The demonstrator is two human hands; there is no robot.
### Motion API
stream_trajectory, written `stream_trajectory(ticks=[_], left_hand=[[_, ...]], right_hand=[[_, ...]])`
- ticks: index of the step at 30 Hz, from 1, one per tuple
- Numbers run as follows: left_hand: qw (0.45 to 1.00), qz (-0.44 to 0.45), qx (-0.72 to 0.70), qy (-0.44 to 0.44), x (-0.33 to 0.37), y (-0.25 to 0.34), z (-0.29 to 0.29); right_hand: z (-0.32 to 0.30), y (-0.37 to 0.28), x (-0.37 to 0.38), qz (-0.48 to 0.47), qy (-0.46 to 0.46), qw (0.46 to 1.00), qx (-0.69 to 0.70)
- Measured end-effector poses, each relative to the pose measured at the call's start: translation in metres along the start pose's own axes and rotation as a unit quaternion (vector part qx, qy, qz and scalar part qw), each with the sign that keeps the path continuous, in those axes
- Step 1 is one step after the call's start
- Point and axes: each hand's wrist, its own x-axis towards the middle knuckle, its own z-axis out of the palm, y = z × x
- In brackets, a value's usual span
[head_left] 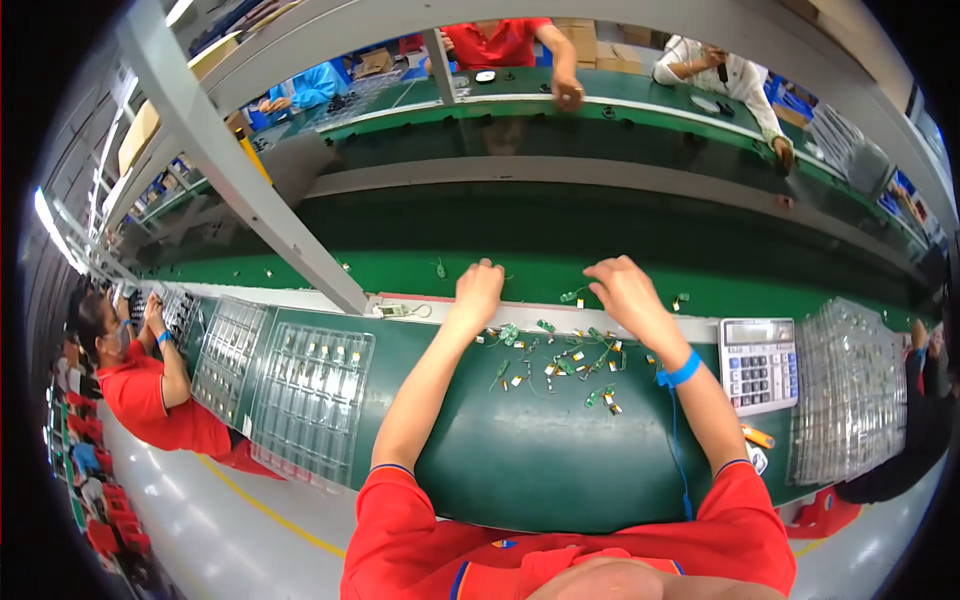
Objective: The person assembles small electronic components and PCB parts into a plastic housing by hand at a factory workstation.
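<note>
My left hand [480,290] is over the near edge of the green conveyor belt [400,225], its fingers curled down and their tips hidden. A thin wire seems to show beside it; what the fingers hold cannot be made out. To its right, my right hand [632,295] reaches over the same edge with thumb and fingers apart. Just left of those fingertips lies a small green circuit board [570,297] with a thin wire. Between my forearms, a loose pile of small wired circuit boards [565,365] is spread on the green worktable [530,450].
Clear plastic trays [310,400] lie at left; a tall tray stack [848,390] stands at right beside a calculator [758,365]. A slanted grey post [250,190] rises at left. A blue wrist strap [683,370] trails a cord from my right wrist. Co-workers sit left and across.
</note>
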Motion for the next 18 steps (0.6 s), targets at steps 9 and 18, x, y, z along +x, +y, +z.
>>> stream_trajectory(ticks=[9,18], left_hand=[[0.998,0.002,-0.015,0.053,-0.005,-0.004,0.005],[0.759,-0.088,-0.643,-0.054,0.036,0.027,-0.092]], right_hand=[[0.051,0.024,-0.002,0.023,-0.105,0.994,-0.008],[-0.032,-0.009,0.002,0.056,-0.107,0.993,0.020]])
